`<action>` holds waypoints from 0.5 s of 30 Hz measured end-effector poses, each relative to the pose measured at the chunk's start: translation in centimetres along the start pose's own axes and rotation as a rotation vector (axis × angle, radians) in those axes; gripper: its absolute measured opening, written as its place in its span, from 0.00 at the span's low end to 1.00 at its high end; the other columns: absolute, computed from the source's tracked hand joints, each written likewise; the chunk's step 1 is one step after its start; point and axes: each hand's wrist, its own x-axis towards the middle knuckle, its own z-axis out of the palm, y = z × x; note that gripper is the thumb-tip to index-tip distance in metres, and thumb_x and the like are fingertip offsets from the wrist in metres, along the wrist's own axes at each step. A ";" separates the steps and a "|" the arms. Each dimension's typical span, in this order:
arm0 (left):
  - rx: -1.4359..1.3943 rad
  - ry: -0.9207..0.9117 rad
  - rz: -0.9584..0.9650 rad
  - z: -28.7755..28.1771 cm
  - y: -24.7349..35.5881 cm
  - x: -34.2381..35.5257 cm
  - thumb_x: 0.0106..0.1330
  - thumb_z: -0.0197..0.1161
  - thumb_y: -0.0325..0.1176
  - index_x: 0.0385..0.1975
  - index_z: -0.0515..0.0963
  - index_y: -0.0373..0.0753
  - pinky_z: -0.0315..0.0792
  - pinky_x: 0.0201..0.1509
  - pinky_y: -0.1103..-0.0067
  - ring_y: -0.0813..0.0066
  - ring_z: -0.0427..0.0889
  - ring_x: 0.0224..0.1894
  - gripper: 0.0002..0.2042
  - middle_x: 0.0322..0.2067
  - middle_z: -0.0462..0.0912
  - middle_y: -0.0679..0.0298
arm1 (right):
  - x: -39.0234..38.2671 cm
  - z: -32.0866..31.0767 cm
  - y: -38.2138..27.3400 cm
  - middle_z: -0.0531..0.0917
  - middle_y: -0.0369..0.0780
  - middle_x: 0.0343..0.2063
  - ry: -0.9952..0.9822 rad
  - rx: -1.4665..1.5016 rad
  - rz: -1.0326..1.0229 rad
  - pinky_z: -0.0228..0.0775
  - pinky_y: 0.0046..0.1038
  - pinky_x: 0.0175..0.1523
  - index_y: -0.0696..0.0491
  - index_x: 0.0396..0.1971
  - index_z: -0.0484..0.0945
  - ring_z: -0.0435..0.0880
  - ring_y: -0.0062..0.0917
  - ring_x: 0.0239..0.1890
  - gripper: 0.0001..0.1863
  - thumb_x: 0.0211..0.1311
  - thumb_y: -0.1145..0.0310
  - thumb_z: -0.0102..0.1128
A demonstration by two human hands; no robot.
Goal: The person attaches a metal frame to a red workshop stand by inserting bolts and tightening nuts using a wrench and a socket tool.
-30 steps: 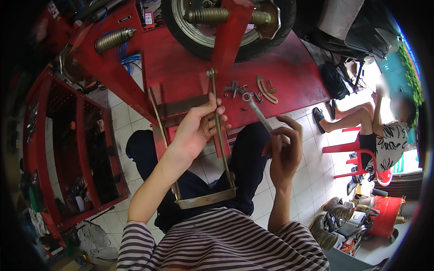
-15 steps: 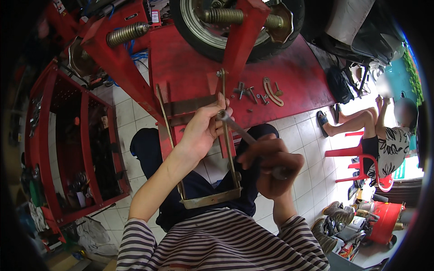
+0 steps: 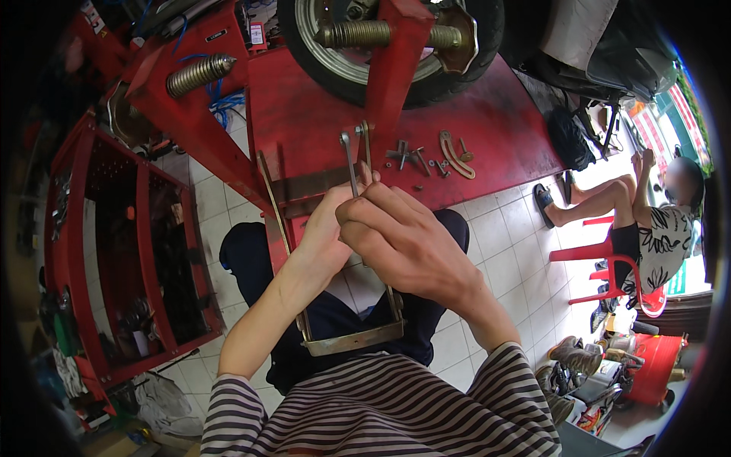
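Observation:
A U-shaped metal bracket (image 3: 352, 342) lies across my lap, its long bars reaching up to the red stand (image 3: 190, 129). My left hand (image 3: 320, 240) grips the bracket's right bar, largely hidden behind my right hand (image 3: 403, 240), which is closed on a wrench (image 3: 350, 160). The wrench's upper end is just left of a bolt (image 3: 362, 129) at the bar's top. Small bolts and nuts (image 3: 422, 158) and a curved slotted plate (image 3: 457, 156) lie on the red platform (image 3: 502, 129).
Above, a wheel (image 3: 480, 61) rests on the platform. A red open cart (image 3: 141, 251) stands left. At right, a person (image 3: 659, 228) sits on a red chair (image 3: 579, 255); below them are shoes (image 3: 571, 354) and a red bin (image 3: 655, 358). Blue hoses (image 3: 221, 107) hang behind the stand.
My right hand has swung left over my left hand, and the wrench has turned upright, pointing toward the bar's top. My left hand still holds the bar.

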 end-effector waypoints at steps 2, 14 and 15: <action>0.043 0.018 -0.021 -0.2 0.0 0.2 0.72 0.50 0.40 0.45 0.75 0.45 0.68 0.52 0.78 0.81 0.75 0.48 0.11 0.42 0.78 0.71 | 0.2 -0.1 0.2 0.75 0.42 0.38 -0.031 -0.050 0.010 0.71 0.34 0.41 0.58 0.35 0.69 0.75 0.36 0.38 0.18 0.40 0.74 0.60; -0.016 0.039 -0.074 -0.8 0.0 0.9 0.73 0.49 0.41 0.43 0.75 0.43 0.70 0.51 0.77 0.79 0.77 0.45 0.12 0.40 0.78 0.70 | 0.5 -0.3 -0.1 0.74 0.41 0.37 -0.053 -0.103 0.074 0.69 0.33 0.42 0.57 0.35 0.72 0.74 0.35 0.40 0.17 0.39 0.73 0.59; 0.012 0.073 -0.037 1.1 0.5 -0.3 0.73 0.50 0.42 0.43 0.75 0.42 0.70 0.51 0.77 0.78 0.77 0.43 0.11 0.38 0.77 0.70 | 0.4 -0.5 0.0 0.74 0.41 0.36 -0.056 -0.100 0.084 0.68 0.33 0.42 0.57 0.35 0.72 0.74 0.35 0.40 0.18 0.38 0.73 0.59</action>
